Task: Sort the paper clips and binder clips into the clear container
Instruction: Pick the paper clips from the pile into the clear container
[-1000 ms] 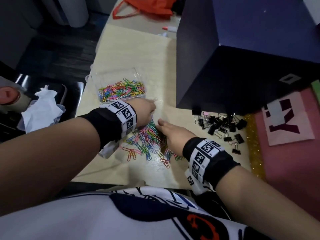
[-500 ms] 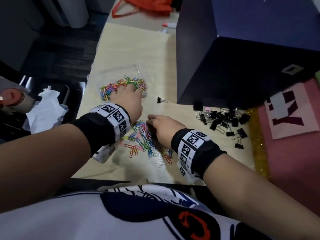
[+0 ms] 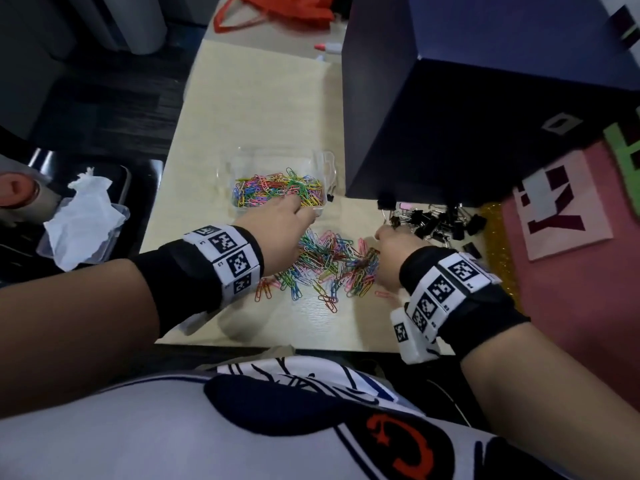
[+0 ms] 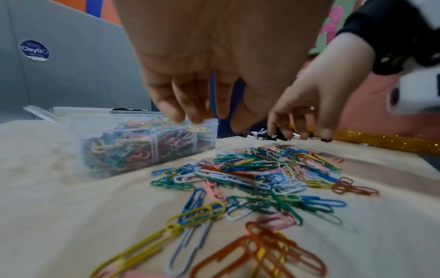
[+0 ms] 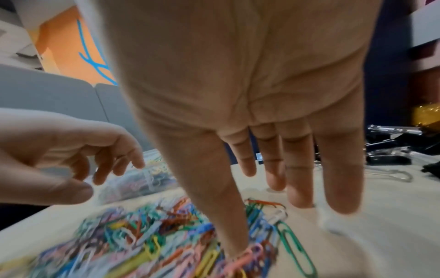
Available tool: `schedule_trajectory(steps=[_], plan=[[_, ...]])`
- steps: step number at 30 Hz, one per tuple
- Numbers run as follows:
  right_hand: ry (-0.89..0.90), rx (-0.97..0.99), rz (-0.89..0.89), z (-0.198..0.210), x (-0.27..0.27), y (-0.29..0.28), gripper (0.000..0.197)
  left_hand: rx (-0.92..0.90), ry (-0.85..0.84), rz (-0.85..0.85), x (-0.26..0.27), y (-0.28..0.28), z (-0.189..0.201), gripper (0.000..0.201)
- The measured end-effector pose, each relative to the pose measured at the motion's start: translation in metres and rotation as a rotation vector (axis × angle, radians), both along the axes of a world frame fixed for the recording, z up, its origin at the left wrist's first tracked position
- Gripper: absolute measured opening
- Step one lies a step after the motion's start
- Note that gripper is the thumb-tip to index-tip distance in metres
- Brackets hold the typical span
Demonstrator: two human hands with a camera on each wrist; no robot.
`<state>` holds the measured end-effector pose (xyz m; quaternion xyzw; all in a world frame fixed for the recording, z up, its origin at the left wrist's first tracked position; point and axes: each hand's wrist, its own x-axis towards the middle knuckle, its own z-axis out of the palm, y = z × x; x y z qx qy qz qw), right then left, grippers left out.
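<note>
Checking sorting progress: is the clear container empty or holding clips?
Partly filled: the clear container holds colored paper clips, no lid over them.

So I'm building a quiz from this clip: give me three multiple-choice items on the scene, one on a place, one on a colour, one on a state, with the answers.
1. Where do the binder clips lie?
A. inside the clear container
B. on the table by the foot of the dark box
C. on the white tissue

2. What colour are the binder clips?
A. black
B. yellow
C. pink

3. How is the right hand held?
A. a closed fist
B. pinching a marker
C. fingers straight, reaching down

Answers:
1 B, the head view shows them heaped on the table against the dark box.
2 A, their bodies are black with silver wire handles.
3 C, the right wrist view shows straight fingers over the loose paper clips.
</note>
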<state>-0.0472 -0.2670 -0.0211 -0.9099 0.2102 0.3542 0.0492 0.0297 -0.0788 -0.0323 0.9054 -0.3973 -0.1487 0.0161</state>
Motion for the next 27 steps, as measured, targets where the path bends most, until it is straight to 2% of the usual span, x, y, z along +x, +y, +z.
schedule_trajectory(steps=[2,3,5,6,8,13,18,22,25,27], plan=[[0.081,-0.075,0.018,-0.006,-0.009,0.004,0.066,0.188,0.053,-0.028,0.001,0.011,0.002,0.063],[0.095,-0.096,-0.002,-0.009,-0.014,0.007,0.063,0.309,0.068,-0.043,0.002,0.016,0.003,0.078],[0.059,-0.085,-0.093,-0.016,-0.021,0.012,0.057,0.510,0.100,-0.049,0.005,0.025,0.004,0.102],[0.021,-0.064,-0.142,-0.018,-0.024,0.016,0.056,0.557,0.114,-0.039,0.005,0.028,0.004,0.103],[-0.047,-0.018,-0.203,-0.022,-0.025,0.022,0.053,0.551,0.134,0.013,0.003,0.031,0.001,0.090],[-0.152,0.113,-0.186,-0.028,-0.017,0.039,0.049,0.351,0.217,0.080,-0.006,0.016,-0.011,0.053],[-0.144,0.148,-0.098,-0.027,-0.006,0.042,0.057,0.217,0.200,0.049,-0.010,0.003,-0.018,0.039],[-0.247,0.110,-0.153,-0.014,-0.001,0.025,0.054,0.055,0.152,0.189,0.007,0.011,-0.007,0.041],[-0.277,0.121,-0.078,-0.014,-0.001,0.025,0.067,-0.026,0.039,0.255,0.025,0.021,-0.005,0.024],[-0.279,0.161,0.022,-0.019,-0.002,0.032,0.073,0.027,-0.001,0.246,0.033,0.023,-0.008,0.011]])
